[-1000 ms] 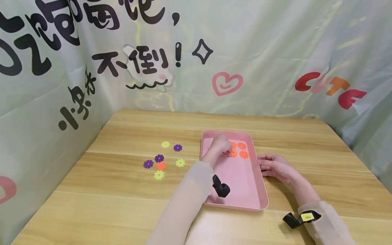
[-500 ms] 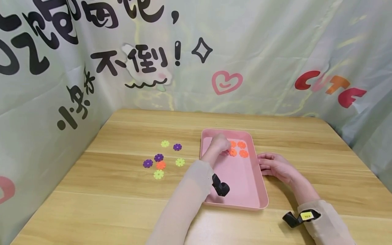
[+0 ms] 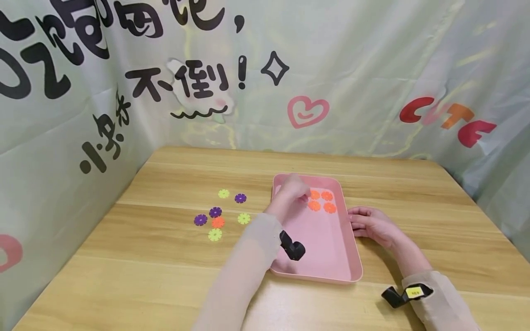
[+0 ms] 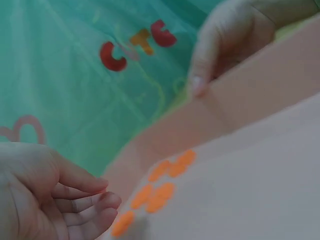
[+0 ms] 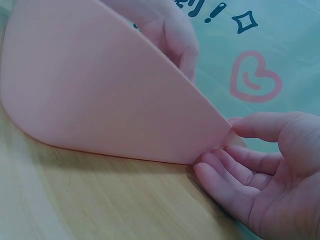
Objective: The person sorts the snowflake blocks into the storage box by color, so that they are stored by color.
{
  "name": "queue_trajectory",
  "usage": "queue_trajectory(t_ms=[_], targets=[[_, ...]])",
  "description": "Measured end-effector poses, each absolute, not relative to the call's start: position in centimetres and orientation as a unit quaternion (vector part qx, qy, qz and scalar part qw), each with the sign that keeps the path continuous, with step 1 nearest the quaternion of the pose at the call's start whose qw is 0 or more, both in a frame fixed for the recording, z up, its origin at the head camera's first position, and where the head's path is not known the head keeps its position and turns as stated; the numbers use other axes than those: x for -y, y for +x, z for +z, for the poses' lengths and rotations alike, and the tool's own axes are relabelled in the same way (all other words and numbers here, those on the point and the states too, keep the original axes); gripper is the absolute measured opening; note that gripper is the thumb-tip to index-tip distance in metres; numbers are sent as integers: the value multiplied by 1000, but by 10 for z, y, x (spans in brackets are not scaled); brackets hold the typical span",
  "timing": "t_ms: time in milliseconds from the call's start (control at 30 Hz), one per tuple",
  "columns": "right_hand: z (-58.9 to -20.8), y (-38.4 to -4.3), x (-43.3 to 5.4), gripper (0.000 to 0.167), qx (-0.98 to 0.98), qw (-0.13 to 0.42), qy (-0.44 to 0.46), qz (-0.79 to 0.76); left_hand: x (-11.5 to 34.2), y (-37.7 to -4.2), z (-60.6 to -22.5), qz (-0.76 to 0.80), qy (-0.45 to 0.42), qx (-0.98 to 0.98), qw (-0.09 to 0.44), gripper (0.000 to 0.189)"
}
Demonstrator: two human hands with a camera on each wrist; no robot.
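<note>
The left hand hovers over the far part of a pink tray. Its fingers hang loosely curled with nothing visible between them. Several orange snowflake building discs lie grouped on the tray floor just right of that hand. In the left wrist view, the nearest orange disc lies right beside the fingertips; the head view hides it behind the hand. The right hand is outside the tray's right wall, its fingertips touching that wall and the rim, as the right wrist view shows of the tray's outer wall.
On the wooden table, left of the tray, lie purple discs, yellow-green discs and one orange disc. A printed cloth hangs behind and on both sides.
The left hand has shifted a little left and back, away from the orange discs, so more of them shows. The right hand and the tray stay put.
</note>
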State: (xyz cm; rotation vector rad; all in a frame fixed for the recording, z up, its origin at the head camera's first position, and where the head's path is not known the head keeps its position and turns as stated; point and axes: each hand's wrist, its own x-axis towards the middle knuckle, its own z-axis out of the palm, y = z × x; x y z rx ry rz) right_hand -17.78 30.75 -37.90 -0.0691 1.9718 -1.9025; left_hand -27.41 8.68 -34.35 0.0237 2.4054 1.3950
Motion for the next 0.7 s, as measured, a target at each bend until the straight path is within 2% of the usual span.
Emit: queue_trajectory(t_ms=[167, 333, 700], targets=[[-380, -177, -309, 20, -707, 201, -25, -678, -70, -271, -324, 555, 45, -812, 174, 4], [-381, -177, -309, 19, -704, 201, -25, -681, -44, -273, -305, 597, 71, -779, 180, 23], [-379, -178, -307, 22, -707, 201, -22, -678, 34, -273, -282, 624, 55, -765, 151, 28]])
